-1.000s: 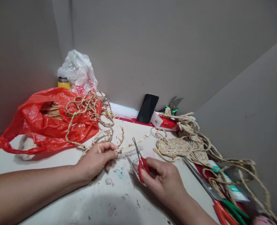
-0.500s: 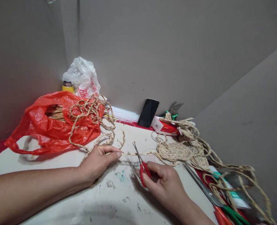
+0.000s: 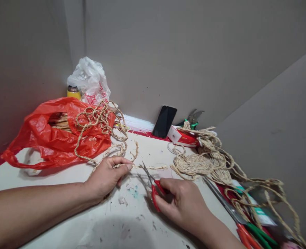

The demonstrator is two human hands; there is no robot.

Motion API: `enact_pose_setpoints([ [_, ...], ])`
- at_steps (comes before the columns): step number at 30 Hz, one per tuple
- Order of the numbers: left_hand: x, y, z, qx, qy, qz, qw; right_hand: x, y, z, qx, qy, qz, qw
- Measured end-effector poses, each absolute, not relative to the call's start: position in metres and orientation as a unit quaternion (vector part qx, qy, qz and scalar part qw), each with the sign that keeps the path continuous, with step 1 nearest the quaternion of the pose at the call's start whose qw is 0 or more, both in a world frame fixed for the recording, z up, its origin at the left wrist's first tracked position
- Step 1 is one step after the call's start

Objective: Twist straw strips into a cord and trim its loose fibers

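Note:
My left hand (image 3: pixel 111 171) pinches a braided straw cord (image 3: pixel 153 168) between thumb and fingers, and its frayed end sticks out to the right above the table. In my right hand (image 3: pixel 181 197) is a pair of red-handled scissors (image 3: pixel 150 180). Their blades are slightly apart, with the tips right at the cord, close to my left fingertips. Just right of the cord's end lies a flat coiled straw piece (image 3: pixel 193 164). More of the braid (image 3: pixel 101 119) is heaped on a red plastic bag (image 3: pixel 56 135) at left.
A phone (image 3: pixel 164 121) leans at the back near a red box (image 3: pixel 187 137) and pruning shears (image 3: pixel 194 117). Loose cords (image 3: pixel 261 183) and large scissors (image 3: pixel 228 207) line the right edge. A white plastic bag (image 3: pixel 90 81) and a yellow bottle (image 3: pixel 73 92) stand back left.
The scissors have moved left along the cord, nearer my left fingers. The cord's end now lies apart from the coiled piece. My left hand has shifted slightly left.

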State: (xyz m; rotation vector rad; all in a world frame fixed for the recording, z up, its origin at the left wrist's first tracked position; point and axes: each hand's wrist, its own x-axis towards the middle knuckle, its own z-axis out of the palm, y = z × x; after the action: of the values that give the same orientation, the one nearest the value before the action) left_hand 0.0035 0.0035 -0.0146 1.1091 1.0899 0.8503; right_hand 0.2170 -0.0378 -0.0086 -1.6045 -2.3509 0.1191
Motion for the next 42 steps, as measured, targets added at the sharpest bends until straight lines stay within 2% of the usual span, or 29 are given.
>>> enact_pose_setpoints([
  [6, 0.0035, 0.0018, -0.009, 0.481, 0.485, 0.355, 0.638, 0.2168, -0.0384, -0.0088, -0.554, -0.825, 0.012, 0.111],
  [16, 0.0044, 0.0053, -0.0134, 0.429, 0.415, 0.359, 0.718, 0.2199, -0.0379, -0.0101, -0.547, -0.831, 0.036, 0.094],
  [35, 0.0033, 0.0064, -0.0129, 0.413, 0.401, 0.38, 0.724, 0.2176, -0.0386, -0.0105, -0.527, -0.838, 0.104, 0.101],
  [42, 0.003, 0.0064, -0.0119, 0.426, 0.406, 0.372, 0.718, 0.2124, -0.039, -0.008, -0.516, -0.843, 0.093, 0.117],
])
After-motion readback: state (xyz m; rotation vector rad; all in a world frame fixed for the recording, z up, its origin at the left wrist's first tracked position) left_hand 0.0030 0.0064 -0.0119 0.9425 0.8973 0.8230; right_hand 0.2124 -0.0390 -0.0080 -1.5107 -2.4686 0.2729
